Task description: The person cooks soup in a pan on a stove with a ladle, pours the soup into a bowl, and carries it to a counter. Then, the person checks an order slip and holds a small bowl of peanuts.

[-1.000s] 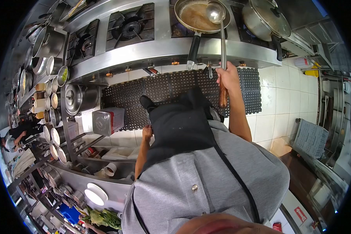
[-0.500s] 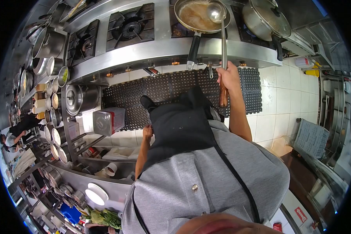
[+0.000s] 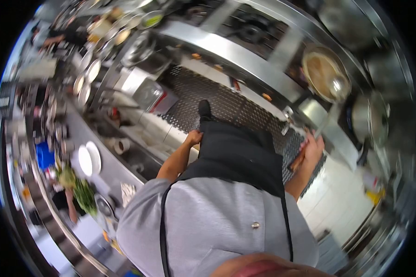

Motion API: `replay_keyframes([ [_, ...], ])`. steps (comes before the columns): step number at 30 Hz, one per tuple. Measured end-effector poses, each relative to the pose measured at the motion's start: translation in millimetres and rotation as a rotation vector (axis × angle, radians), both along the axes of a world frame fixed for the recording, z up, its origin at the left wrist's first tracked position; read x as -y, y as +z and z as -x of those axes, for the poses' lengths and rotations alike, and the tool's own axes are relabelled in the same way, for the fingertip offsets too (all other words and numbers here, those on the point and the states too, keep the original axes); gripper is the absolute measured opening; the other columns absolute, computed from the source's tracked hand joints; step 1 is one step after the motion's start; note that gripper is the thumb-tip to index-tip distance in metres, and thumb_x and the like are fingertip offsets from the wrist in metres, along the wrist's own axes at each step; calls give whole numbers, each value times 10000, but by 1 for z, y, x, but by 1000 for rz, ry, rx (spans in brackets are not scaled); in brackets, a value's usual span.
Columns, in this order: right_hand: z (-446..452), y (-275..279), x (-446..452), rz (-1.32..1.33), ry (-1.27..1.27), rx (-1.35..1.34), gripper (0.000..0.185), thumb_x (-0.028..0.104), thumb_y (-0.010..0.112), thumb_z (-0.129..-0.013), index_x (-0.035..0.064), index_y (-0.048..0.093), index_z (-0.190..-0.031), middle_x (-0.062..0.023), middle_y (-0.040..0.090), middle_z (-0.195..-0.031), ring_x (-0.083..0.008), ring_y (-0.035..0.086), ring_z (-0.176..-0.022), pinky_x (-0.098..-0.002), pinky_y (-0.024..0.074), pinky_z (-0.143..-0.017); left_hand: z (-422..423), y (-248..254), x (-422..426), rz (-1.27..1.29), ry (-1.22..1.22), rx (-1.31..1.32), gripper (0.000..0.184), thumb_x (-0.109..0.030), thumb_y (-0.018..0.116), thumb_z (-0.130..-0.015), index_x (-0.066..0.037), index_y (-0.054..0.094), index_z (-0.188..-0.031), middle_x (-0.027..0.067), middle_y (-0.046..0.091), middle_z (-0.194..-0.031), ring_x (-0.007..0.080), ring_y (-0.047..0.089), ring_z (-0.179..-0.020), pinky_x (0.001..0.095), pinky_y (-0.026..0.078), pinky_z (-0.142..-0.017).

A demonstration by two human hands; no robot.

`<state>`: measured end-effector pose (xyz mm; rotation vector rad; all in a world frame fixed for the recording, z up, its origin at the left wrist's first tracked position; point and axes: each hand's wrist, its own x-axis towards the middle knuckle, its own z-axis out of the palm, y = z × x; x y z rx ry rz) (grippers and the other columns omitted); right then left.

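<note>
My right hand (image 3: 312, 148) is closed around the wooden handle of a ladle (image 3: 297, 161), beside the front of the stove. The ladle's metal bowl rests in a frying pan (image 3: 306, 64) of brown, cloudy liquid on a burner. The pan's dark handle points toward my body, blurred by motion. My left hand (image 3: 195, 137) hangs low at the left edge of my black apron (image 3: 240, 157). Its fingers are curled, and whether anything is in them is hidden.
A lidded pot (image 3: 370, 120) stands right of the pan. Left along the stove is a bare burner (image 3: 252, 30). A square tin (image 3: 152, 94) sits on the floor near the rubber mat (image 3: 226, 108). White plates (image 3: 90, 159) and leafy greens (image 3: 83, 194) lie on the left counter, near another person's arm (image 3: 70, 203).
My view has swung left, so the stove and pan now appear tilted and farther right. The ladle stays in my right hand with its bowl in the pan. My left hand remains by the apron.
</note>
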<state>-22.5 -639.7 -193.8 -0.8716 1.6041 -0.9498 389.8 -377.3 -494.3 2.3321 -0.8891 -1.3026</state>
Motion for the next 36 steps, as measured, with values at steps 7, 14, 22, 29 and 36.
replay_keyframes([
  [7, 15, -14, 15, 37, 91, -6, 390, 76, 588, -834, -24, 480, -1195, -49, 479, -629, -145, 474, -401, -299, 406, -347, 7, 47, 15, -229, -96, 99, 482, -405, 495, -897, -42, 596, -1198, 245, 545, -1262, 393, 505, -1198, 458, 399, -1017],
  [14, 13, -12, 30, 10, 146, -63, 177, 82, 569, -846, 25, 478, -987, -51, 470, -625, -157, 462, -413, -309, 407, -356, 9, 51, -1, -198, -104, 59, 511, -418, 474, -899, -1, 601, -1167, 249, 554, -1246, 433, 503, -1182, 490, 384, -1026],
  [22, -5, -7, 38, 46, 193, -121, 164, 78, 557, -844, 25, 482, -980, -45, 456, -611, -151, 459, -430, -310, 398, -362, 8, 34, -22, -130, 2, 99, 555, -463, 432, -931, 35, 654, -1038, 267, 614, -1120, 407, 575, -1098, 464, 451, -950],
  [29, -7, -22, 50, 56, 286, -136, 165, 67, 557, -840, 10, 478, -973, -55, 452, -598, -155, 462, -426, -317, 421, -372, 14, 28, -31, -182, 218, -62, 728, -570, 331, -953, 75, 666, -938, 281, 650, -983, 395, 624, -1013, 453, 478, -896],
  [36, -20, -6, 40, 36, 320, -163, 98, 78, 557, -844, 32, 471, -851, -46, 466, -602, -155, 478, -451, -313, 418, -393, 28, 44, -27, -212, 132, 88, 669, -533, 365, -955, 57, 677, -914, 260, 666, -920, 379, 646, -968, 440, 504, -857],
])
